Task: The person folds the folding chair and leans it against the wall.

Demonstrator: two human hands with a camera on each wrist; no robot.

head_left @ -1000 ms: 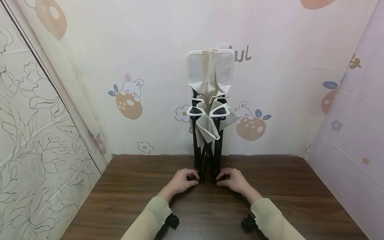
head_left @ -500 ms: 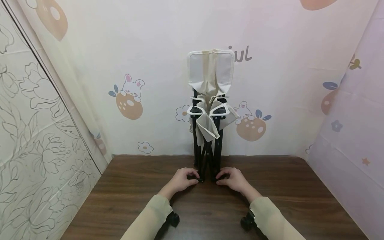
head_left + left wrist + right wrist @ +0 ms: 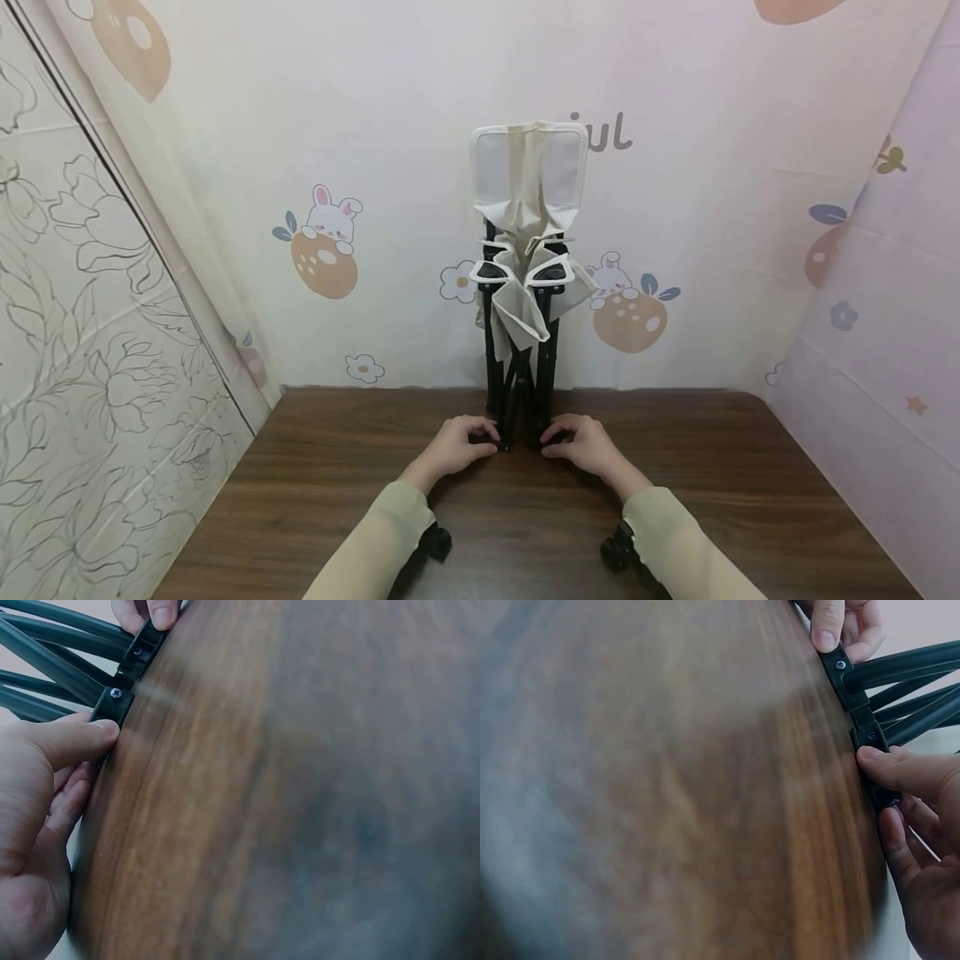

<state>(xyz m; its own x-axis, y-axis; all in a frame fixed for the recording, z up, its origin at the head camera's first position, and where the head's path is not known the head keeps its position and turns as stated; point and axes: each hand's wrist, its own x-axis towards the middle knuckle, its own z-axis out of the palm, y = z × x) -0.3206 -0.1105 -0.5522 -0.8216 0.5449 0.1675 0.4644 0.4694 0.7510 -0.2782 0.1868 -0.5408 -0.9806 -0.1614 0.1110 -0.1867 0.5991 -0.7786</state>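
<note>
A folded stand with black tube legs and a bunched cream fabric with white trim stands upright at the table's back. My left hand pinches the foot of its left front leg between thumb and fingers. On the other side my right hand pinches the right front foot the same way. In the left wrist view, the black plastic foot has a screw in it, with my left thumb pressing its end. The right wrist view has my right thumb on a similar foot. Fingers behind the feet are partly hidden.
The dark wood table ends at a wall hung with printed cloth, close behind the stand. Black wrist cameras sit under both sleeves. A line-drawn floral panel borders the left side.
Both hands and the stand's feet have shifted very slightly away from me, toward the back of the table. The pinch on each foot stays the same.
</note>
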